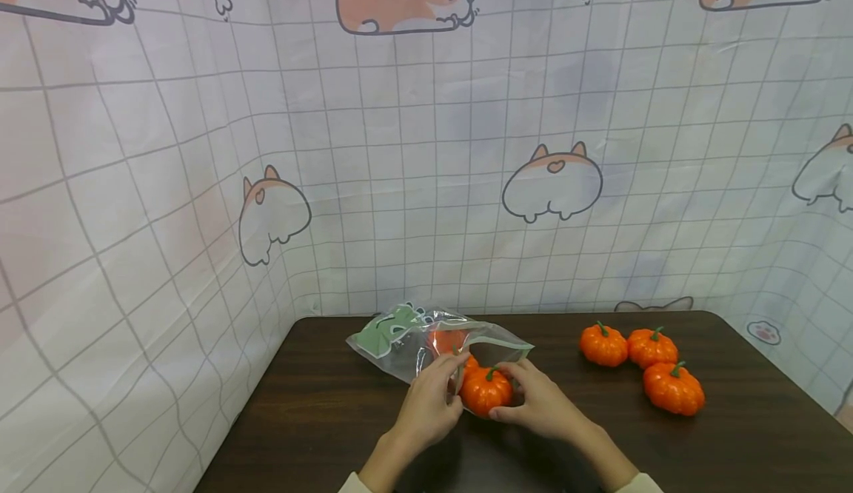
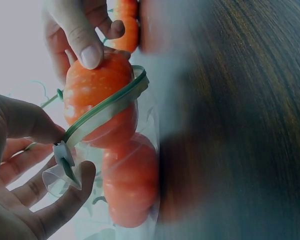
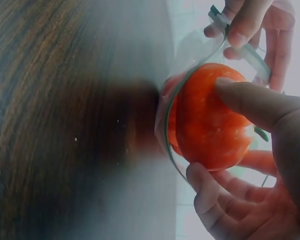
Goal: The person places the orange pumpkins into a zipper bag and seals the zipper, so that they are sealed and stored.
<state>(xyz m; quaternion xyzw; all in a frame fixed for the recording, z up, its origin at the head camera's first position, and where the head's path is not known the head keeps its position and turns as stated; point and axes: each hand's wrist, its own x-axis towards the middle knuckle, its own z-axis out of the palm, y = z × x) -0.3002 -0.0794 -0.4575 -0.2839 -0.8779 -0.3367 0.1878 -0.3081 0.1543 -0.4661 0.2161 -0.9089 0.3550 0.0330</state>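
Observation:
A clear zip bag [image 1: 406, 352] with a green cartoon print lies on the dark table, its mouth facing the person. Orange toy pumpkins sit inside it, one [image 2: 130, 182] plain through the plastic in the left wrist view. At the mouth, my right hand [image 1: 543, 403] grips another orange pumpkin [image 1: 487, 391], thumb on one side and fingers on the other. The bag's green-edged rim crosses this pumpkin, so it is partly within. My left hand [image 1: 429, 403] holds the rim near the white slider [image 2: 64, 153], between thumb and fingers.
On the right of the table, three more orange pumpkins with green stems stand grouped: a left one [image 1: 603, 345], a middle one [image 1: 652, 348] and a nearer one [image 1: 674, 388]. A patterned cloth [image 1: 426, 256] hangs behind the dark table [image 1: 306, 404] and along its sides.

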